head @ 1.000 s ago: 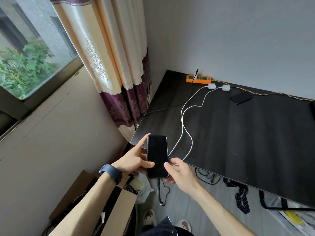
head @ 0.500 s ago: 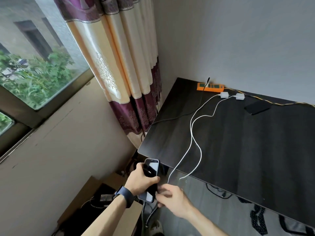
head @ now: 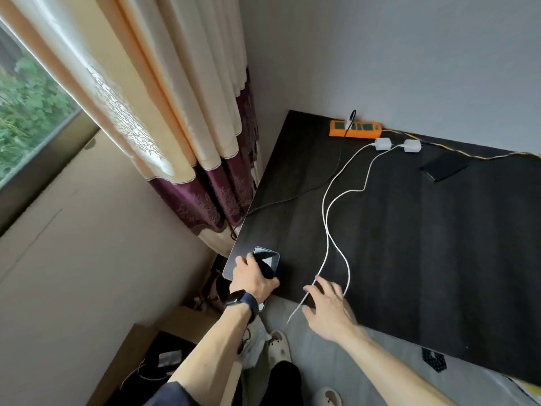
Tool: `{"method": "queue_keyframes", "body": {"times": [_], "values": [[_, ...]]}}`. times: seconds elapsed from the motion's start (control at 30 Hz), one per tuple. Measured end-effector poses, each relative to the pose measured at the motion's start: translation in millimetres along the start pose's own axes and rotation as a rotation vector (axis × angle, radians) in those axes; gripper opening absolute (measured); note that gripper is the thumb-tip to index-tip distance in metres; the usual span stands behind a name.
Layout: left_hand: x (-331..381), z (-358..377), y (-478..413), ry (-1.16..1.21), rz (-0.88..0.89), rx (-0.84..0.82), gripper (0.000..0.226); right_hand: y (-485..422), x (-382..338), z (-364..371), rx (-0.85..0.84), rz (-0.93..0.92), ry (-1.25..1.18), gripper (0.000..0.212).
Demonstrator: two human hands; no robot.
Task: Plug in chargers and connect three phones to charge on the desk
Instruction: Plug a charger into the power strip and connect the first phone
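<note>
The left hand, a dark band on its wrist, grips a phone at the near left corner of the dark desk. Just right of it, the right hand is open with its fingers spread, holding nothing, over two white cables. The cables run far back to two white chargers lying beside an orange power strip. A second phone lies far right.

window: far left, green leaves outside, daylight coming in
curtain: cream with a dark purple hem, between the window and the desk
far wall: pale grey
left wall: beige, below the window
desk: dark wood grain, right, against the far wall
floor: grey, near
cardboard box: near left
</note>
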State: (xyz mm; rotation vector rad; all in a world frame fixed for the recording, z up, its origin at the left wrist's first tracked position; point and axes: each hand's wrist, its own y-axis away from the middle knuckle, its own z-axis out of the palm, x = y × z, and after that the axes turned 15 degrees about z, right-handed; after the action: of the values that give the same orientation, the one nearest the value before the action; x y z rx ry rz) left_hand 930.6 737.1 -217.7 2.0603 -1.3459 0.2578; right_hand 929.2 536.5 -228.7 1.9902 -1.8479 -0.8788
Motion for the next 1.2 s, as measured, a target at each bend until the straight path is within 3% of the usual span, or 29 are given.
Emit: {"method": "queue_keyframes", "body": {"times": [0.23, 0.37, 0.47, 0.67, 0.8, 0.97, 1.2], "values": [[6, 12, -81, -0.098, 0.031, -0.037, 0.105, -67, -6, -16, -0.037, 0.003, 0.28, 0.068], [6, 20, -99, -0.174, 0.038, -0.067, 0.107, -78, -1, -9, -0.142, 0.071, 0.28, 0.072], [5, 23, -107, -0.202, 0.062, -0.09, 0.102, -77, -7, -7, -0.126, 0.12, 0.304, 0.073], [-30, 4, -140, -0.08, 0.145, 0.279, 0.055, -76, -56, -5, 0.071, 0.174, 0.141, 0.081], [-69, -9, -170, -0.115, 0.059, 0.076, 0.038, -88, -99, 1, 0.009, 0.091, 0.041, 0.08], [-87, -23, -150, -0.095, 0.122, 0.105, 0.034, -105, -115, 13, -0.011, 0.079, 0.19, 0.084], [-109, -23, -74, 0.119, -0.05, -0.036, 0.036, -96, -91, 22, 0.019, 0.062, 0.188, 0.089]]}}
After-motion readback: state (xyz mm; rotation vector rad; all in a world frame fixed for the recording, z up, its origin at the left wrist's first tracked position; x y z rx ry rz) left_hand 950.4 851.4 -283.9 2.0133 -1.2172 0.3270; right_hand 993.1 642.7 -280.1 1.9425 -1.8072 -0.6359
